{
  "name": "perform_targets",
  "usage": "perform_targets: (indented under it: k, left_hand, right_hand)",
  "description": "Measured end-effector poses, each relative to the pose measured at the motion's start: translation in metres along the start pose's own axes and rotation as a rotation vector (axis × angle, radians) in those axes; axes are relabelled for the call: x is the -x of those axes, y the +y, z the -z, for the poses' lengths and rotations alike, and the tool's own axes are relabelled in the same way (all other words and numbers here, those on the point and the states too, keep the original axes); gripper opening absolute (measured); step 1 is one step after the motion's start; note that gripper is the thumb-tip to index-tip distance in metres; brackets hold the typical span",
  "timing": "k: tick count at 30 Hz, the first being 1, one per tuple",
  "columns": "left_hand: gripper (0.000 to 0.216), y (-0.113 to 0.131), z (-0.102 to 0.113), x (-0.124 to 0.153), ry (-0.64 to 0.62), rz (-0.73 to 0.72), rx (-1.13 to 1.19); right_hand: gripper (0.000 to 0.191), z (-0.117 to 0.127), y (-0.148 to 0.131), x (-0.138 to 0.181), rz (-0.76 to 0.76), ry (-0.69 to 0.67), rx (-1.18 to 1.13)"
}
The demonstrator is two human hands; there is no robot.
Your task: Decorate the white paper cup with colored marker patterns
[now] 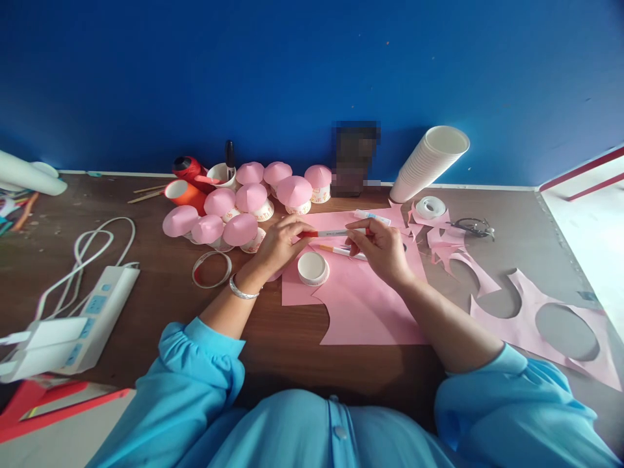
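Between my two hands a white marker pen with red ends [332, 233] is stretched level above the pink paper [373, 305]. My left hand [284, 244] pinches its red left end, and the fingers of my right hand [383, 250] close on its other end. Just below lies a second white pen with an orange tip [342, 252], partly covered by my right hand. A short white paper cup [313, 268] rests open side up on the paper, near my left hand. Behind the pens is a small white and blue tube [372, 216].
Several small cups with pink cone tops [294, 192] stand at the back left. A leaning stack of white cups [429, 162] is by the wall. Tape rings [212, 269], pink paper offcuts [529, 312], glasses [472, 227] and a power strip [104, 318] lie around.
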State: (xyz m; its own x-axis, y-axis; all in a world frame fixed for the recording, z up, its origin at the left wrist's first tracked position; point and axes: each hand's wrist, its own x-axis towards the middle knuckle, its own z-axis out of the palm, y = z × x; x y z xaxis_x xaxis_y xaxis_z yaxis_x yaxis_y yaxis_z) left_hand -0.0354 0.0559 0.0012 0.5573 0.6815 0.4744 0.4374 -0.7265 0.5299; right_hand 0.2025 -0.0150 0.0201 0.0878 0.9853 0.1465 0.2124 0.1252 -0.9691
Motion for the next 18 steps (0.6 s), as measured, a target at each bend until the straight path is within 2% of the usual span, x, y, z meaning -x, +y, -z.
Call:
perform_targets:
  k: [2,5,10,12,15,18]
  left_hand:
    - [0.010,0.000,-0.001,0.002,0.001,-0.016,-0.016]
    - [0.013,0.001,-0.002,0.003,0.009,-0.041,-0.057]
    - [0.012,0.003,-0.005,-0.001,0.062,-0.031,-0.096]
    - [0.010,0.001,-0.008,-0.004,0.044,-0.009,-0.070]
    - [0.025,-0.006,-0.013,-0.006,0.012,0.020,-0.028]
    - [0.029,-0.011,-0.015,-0.004,0.038,0.056,-0.046]
  right_hand:
    - [0.019,-0.002,0.000,0.001,0.035,0.002,0.080]
    - [0.026,-0.005,-0.003,0.001,0.024,0.009,0.138]
    - [0.040,-0.007,0.000,-0.006,-0.123,0.010,0.016]
    - [0.039,-0.006,0.006,-0.012,-0.138,0.012,-0.005]
    - [0.025,-0.001,0.018,-0.019,-0.045,0.087,0.150]
    - [0.017,0.006,0.029,-0.022,0.138,0.056,0.432]
